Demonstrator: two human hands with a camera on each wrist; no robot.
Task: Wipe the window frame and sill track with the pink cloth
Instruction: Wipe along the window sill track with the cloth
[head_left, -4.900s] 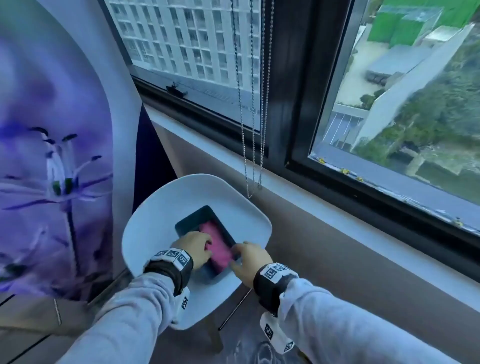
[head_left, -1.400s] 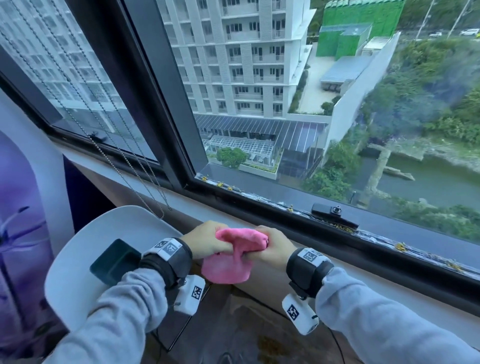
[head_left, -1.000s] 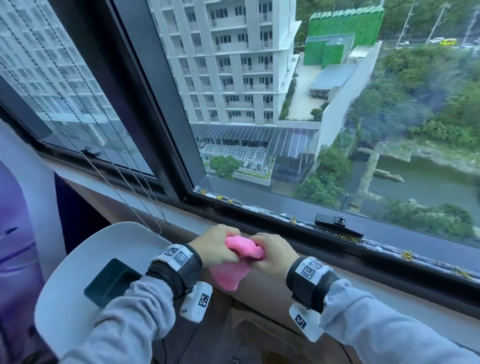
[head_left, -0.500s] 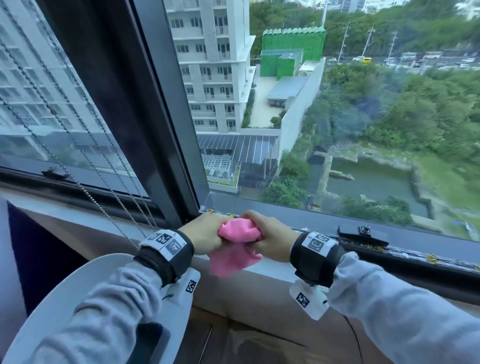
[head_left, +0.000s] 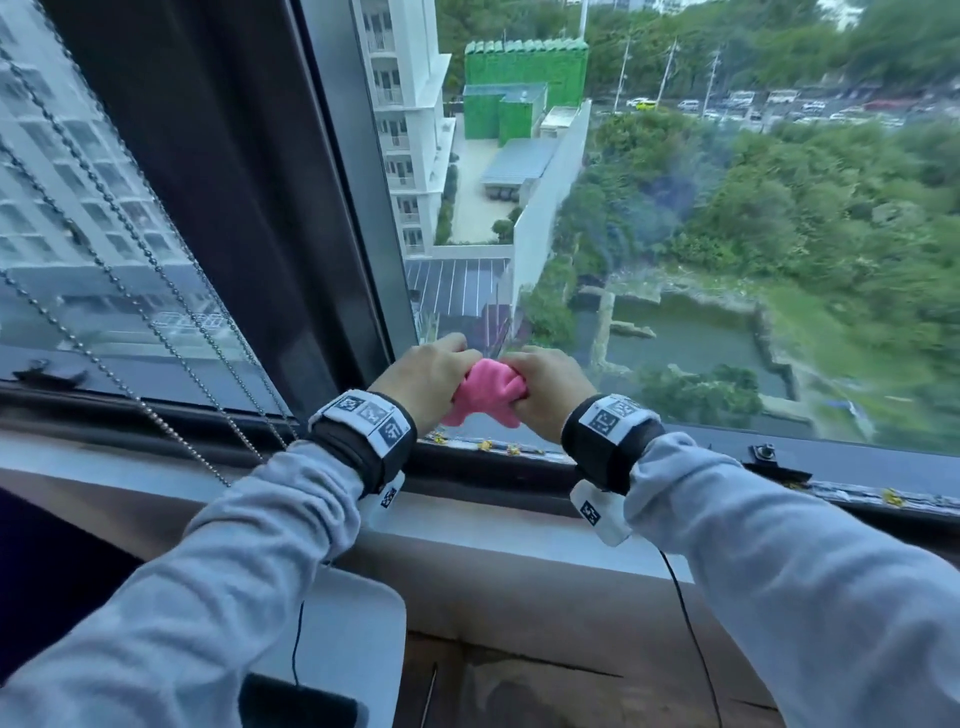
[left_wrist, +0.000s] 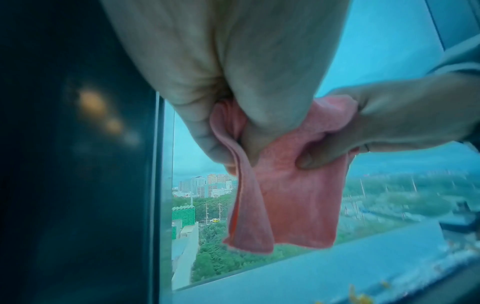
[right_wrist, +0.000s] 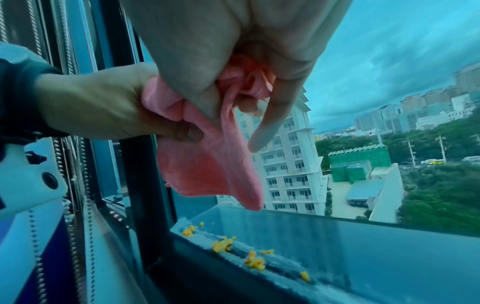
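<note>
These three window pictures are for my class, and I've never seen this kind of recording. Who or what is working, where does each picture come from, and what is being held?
No machine: a person in grey sleeves wears cameras. The wide picture comes from a head camera looking down at both hands. The other two come from cameras strapped to each wrist, looking along the palm at the fingers.

The left hand and right hand together grip a bunched pink cloth, its loose end hanging down, just above the sill track. The cloth is not touching the track yet. Yellow crumbs lie in the track. The dark window frame rises at left, with bead chains hanging in front of it.
</note>
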